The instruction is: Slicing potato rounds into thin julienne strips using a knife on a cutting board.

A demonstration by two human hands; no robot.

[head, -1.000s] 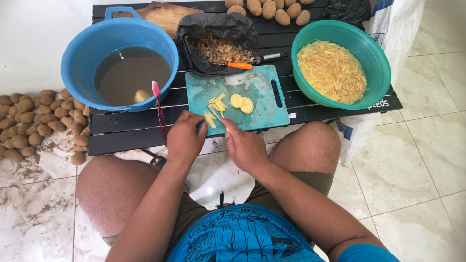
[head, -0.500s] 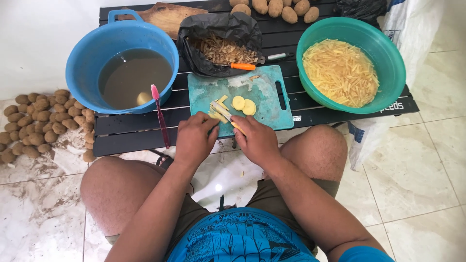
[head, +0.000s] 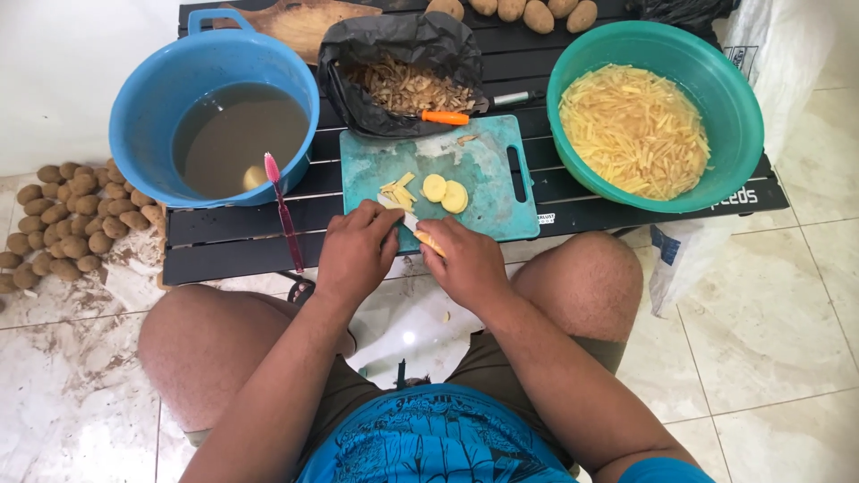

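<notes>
A teal cutting board (head: pixel 479 174) lies on the black slatted table (head: pixel 233 237). On it are two round potato slices (head: pixel 445 191) and a small pile of cut potato sticks (head: pixel 399 190). My right hand (head: pixel 465 264) grips a knife (head: pixel 413 225) with a yellow handle, its blade pointing at the sticks. My left hand (head: pixel 355 252) rests at the board's near-left corner, fingertips beside the blade and the sticks.
A blue tub (head: pixel 148 112) of murky water with one potato and a pink brush (head: pixel 279 210) on its rim stands at the left. A black bag of peels (head: pixel 407 76), an orange peeler (head: pixel 445 117), a green bowl of potato sticks (head: pixel 738 134), and potatoes on the floor (head: pixel 76 215).
Both hands have shifted slightly toward the board's near-left corner, and the knife blade now lies closer to the pile of sticks. The camera has drifted a little.
</notes>
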